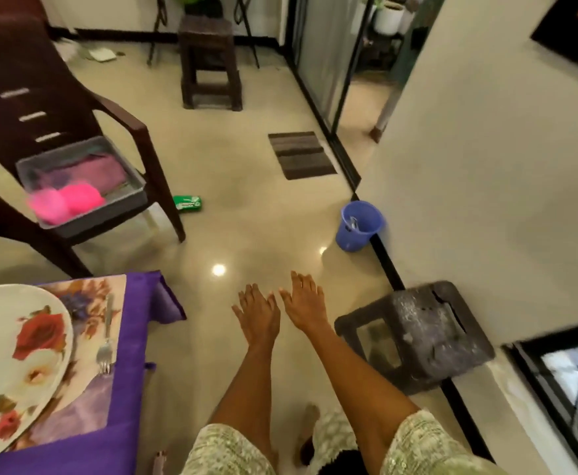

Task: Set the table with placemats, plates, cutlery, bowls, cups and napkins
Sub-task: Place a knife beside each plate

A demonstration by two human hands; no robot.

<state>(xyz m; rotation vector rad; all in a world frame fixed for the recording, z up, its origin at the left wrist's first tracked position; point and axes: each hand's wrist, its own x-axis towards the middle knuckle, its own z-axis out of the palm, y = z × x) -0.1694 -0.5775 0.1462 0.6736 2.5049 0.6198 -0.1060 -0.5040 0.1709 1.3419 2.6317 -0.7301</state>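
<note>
My left hand [257, 313] and my right hand [304, 301] stretch out side by side over the floor, fingers straight, holding nothing. At the lower left, a table with a purple cloth [128, 337] carries a floral placemat [85, 399]. On the placemat lies a white plate with red flowers [17, 354], and a fork [106, 344] rests to its right. A grey tray [133, 193] on a brown chair [123, 128] at the left holds pink bowls [64, 202] and folded pink cloth [99, 169].
A dark stool [428, 334] stands close to my right hand by the wall. A blue bucket [359, 226], a striped mat [301, 154], a green packet [187, 202] and another dark stool [210, 60] are on the glossy floor.
</note>
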